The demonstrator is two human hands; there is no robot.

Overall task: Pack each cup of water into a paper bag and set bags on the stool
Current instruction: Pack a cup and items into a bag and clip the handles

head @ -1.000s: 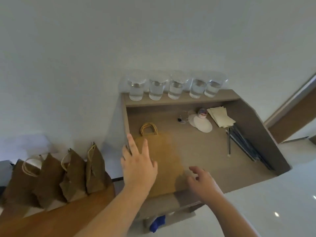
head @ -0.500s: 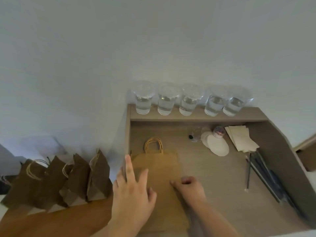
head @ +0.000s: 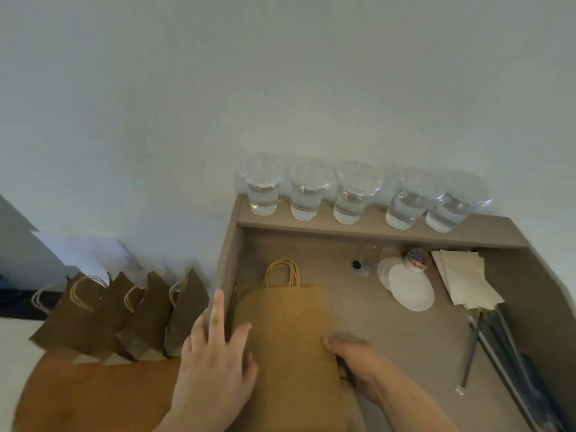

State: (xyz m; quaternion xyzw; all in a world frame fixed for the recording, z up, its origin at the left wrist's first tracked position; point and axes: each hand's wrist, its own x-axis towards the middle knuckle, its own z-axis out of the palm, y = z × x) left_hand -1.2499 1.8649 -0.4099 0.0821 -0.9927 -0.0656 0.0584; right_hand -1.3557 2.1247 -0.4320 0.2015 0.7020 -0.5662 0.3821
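Observation:
A flat brown paper bag point(head: 290, 325) with twisted handles lies on the desk surface point(head: 389, 332). My left hand point(head: 215, 366) rests with straight fingers on the bag's left edge and the desk's side wall. My right hand point(head: 352, 360) grips the bag's right edge, fingers curled under it. Several lidded clear cups of water point(head: 352, 198) stand in a row on the desk's back ledge. Several brown paper bags point(head: 124, 313) stand upright on the round wooden stool point(head: 93, 397) at the left.
On the desk lie white round lids point(head: 411, 288), a small jar point(head: 416, 260), a stack of beige napkins point(head: 464, 282) and dark straws point(head: 505, 353) along the right wall. A white wall is behind.
My right hand slid from the desk onto the bag's right edge and took hold of it. My left hand shifted left toward the bag's edge. The view tilted down toward the desk.

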